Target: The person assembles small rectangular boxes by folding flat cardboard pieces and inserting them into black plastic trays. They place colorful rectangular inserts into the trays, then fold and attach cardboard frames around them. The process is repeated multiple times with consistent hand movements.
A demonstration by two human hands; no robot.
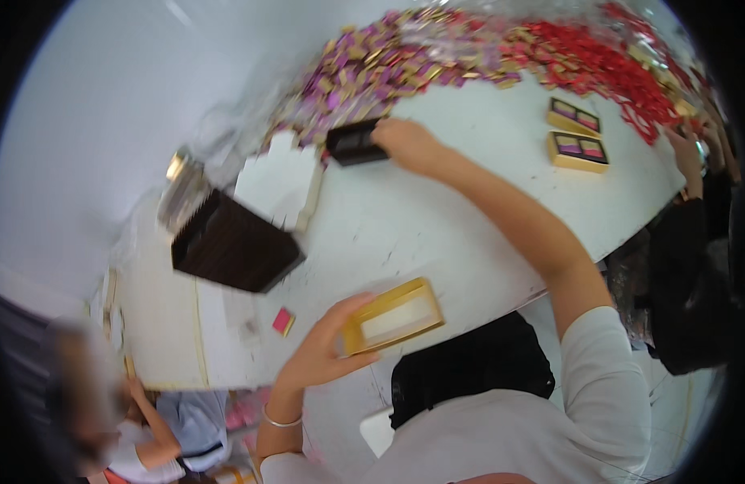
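My left hand grips a gold open-topped box above the table's near edge, thumb on its upper side and fingers below. The white bottom of the box shows. Far across the table, my right hand is closed on the right end of a black insert tray; its fingertips are partly hidden. More dark pieces, a tall stack of black insert trays, stand to the left. Near my left hand lies a small pink-and-gold packet.
Purple-and-gold packets and red packets heap along the far edge. Two filled gold boxes sit at right. A stack of white card pieces lies by the black trays. Other people's hands show at far right; another person sits lower left.
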